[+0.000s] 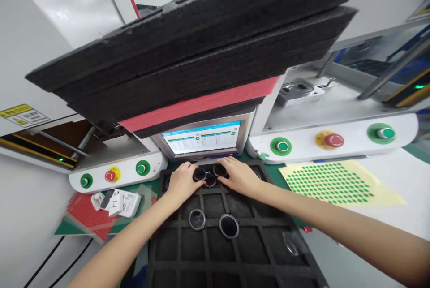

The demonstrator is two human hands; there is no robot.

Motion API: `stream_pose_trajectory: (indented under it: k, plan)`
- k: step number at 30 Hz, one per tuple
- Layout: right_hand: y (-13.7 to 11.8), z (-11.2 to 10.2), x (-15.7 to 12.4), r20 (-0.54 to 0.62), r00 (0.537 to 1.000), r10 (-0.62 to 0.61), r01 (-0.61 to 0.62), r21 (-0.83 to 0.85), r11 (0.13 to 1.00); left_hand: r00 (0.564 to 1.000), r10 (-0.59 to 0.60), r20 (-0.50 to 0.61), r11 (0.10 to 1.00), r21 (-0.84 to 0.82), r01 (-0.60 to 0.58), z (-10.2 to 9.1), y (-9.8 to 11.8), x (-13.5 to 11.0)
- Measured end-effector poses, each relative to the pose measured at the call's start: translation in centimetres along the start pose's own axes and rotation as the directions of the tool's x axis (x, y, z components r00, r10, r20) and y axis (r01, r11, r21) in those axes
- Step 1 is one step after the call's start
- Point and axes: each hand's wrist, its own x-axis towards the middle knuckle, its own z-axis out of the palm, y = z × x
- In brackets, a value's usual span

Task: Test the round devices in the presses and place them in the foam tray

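Observation:
A black foam tray (248,252) with square pockets lies in front of me. My left hand (181,182) curls around a round black lens ring (199,174) at the tray's far edge. My right hand (239,175) grips another lens ring (219,170) beside it. A third ring (210,180) sits between the two hands. Nearer to me, two more round lenses (196,219) (229,225) rest in the tray's pockets. A clear plastic piece (290,243) lies in a pocket at the right.
A stack of black foam trays with a red layer (201,59) hangs above a small screen (201,138). White consoles with green and red buttons (117,175) (332,140) flank it. A yellow sheet of green dots (336,183) lies right; small labelled boxes (117,202) lie left.

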Motion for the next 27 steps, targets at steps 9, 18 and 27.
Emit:
stream_pose_trajectory:
  k: [9,18,27]
  plan:
    - [0.0,-0.3,0.5,0.05,0.999,-0.009,0.011,-0.02,1.0,0.997,-0.043,0.058,0.999,0.016,0.042,-0.2,0.6,1.3]
    - [0.2,-2.6,-0.9,-0.037,0.981,-0.192,0.192,-0.013,0.981,0.998,0.018,-0.06,0.999,-0.029,-0.02,-3.0,-2.2,-2.7]
    - [3.9,-4.8,-6.9,-0.287,0.922,-0.26,0.252,-0.067,0.965,0.879,-0.314,-0.36,0.948,-0.06,0.314,-13.7,-18.4,-1.5]
